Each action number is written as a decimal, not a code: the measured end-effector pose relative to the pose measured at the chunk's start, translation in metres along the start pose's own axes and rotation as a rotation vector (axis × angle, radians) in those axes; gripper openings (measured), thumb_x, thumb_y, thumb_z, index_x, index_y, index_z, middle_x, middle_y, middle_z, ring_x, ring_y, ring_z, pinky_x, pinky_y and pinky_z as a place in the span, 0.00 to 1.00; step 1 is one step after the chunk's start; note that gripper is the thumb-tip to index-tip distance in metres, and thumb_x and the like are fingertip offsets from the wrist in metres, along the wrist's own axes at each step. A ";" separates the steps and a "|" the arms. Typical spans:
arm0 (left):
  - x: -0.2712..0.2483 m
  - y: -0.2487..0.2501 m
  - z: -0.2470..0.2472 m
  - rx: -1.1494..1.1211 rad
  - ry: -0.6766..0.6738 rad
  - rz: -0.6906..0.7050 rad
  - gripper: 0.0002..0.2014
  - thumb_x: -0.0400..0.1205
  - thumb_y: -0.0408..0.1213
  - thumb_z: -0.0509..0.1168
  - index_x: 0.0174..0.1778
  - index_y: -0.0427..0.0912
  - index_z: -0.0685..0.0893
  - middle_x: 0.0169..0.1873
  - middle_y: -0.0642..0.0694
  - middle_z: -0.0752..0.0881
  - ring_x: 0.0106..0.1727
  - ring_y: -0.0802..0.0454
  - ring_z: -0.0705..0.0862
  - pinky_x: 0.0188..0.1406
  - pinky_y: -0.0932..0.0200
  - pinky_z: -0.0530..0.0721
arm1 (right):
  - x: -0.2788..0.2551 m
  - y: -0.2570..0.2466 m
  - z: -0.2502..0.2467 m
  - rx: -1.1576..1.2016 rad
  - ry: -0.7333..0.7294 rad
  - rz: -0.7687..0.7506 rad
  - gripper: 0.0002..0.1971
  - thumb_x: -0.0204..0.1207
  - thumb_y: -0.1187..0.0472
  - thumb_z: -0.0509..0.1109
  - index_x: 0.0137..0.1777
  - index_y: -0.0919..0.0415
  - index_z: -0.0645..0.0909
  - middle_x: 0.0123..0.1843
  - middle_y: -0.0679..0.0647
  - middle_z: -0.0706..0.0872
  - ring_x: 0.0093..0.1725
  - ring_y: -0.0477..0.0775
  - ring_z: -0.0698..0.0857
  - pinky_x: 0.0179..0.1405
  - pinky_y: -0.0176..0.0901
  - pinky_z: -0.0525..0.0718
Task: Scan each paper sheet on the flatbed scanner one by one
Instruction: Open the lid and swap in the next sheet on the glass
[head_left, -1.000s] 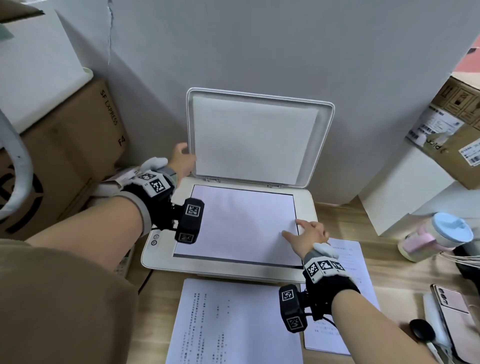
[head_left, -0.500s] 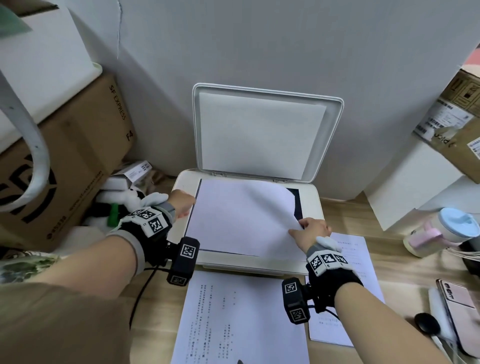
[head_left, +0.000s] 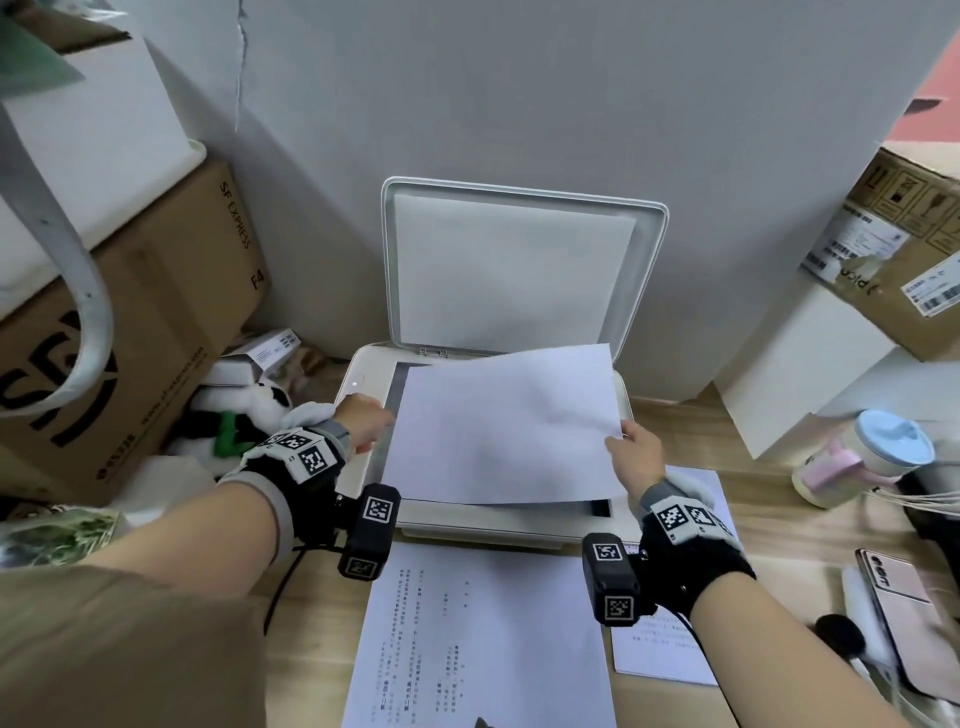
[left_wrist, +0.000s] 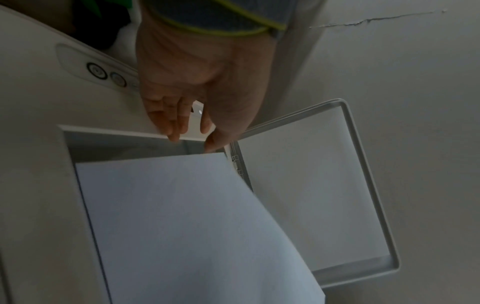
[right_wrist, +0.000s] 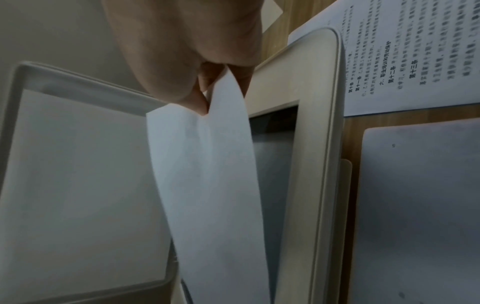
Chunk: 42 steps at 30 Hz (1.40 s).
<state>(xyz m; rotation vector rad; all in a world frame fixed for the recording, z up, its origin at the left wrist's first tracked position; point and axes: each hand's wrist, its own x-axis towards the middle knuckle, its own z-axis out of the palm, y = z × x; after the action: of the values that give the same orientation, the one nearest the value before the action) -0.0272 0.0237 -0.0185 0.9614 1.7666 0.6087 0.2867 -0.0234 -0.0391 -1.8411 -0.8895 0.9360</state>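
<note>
Now the right hand (head_left: 636, 457) pinches the thin white paper sheet (head_left: 498, 426), lifted off the flatbed scanner (head_left: 363, 374) glass since before; the left hand (head_left: 363, 421), relaxed, hovers beside its left edge.

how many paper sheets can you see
3: one sheet pinched in the right hand over the scanner, one printed sheet before it, one at its right; stacks may hide more.

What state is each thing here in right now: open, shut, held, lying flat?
Scanner lid: open, upright.
Scanner glass: partly uncovered.
Blank sheet: lifted, right side raised.
Right hand: pinches the sheet's edge.
Left hand: relaxed, holds nothing.
Printed sheets: flat on the desk.
Cup: lidded, on its side.
</note>
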 end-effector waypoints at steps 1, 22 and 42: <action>-0.003 0.000 -0.001 -0.021 0.012 -0.002 0.05 0.80 0.29 0.63 0.42 0.42 0.75 0.35 0.44 0.73 0.30 0.52 0.71 0.31 0.63 0.70 | -0.001 -0.002 -0.002 0.054 -0.013 -0.006 0.13 0.75 0.76 0.58 0.48 0.64 0.82 0.40 0.58 0.80 0.35 0.55 0.73 0.32 0.39 0.71; -0.040 0.011 -0.027 -0.370 -0.219 0.197 0.10 0.82 0.32 0.58 0.46 0.41 0.87 0.39 0.48 0.89 0.35 0.54 0.81 0.33 0.65 0.73 | -0.023 -0.012 -0.037 0.349 0.029 -0.197 0.16 0.77 0.76 0.61 0.36 0.56 0.80 0.29 0.40 0.85 0.29 0.39 0.78 0.32 0.31 0.73; -0.038 -0.052 0.017 -0.164 0.000 0.127 0.18 0.81 0.20 0.58 0.66 0.32 0.79 0.59 0.34 0.84 0.52 0.45 0.81 0.63 0.52 0.78 | -0.052 0.026 -0.044 -0.041 -0.258 0.151 0.04 0.80 0.67 0.66 0.49 0.67 0.82 0.33 0.57 0.83 0.15 0.41 0.78 0.12 0.29 0.71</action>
<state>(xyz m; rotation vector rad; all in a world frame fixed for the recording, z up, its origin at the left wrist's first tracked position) -0.0217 -0.0369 -0.0442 0.9636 1.6365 0.8220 0.3058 -0.0932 -0.0347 -1.8695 -0.9386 1.2801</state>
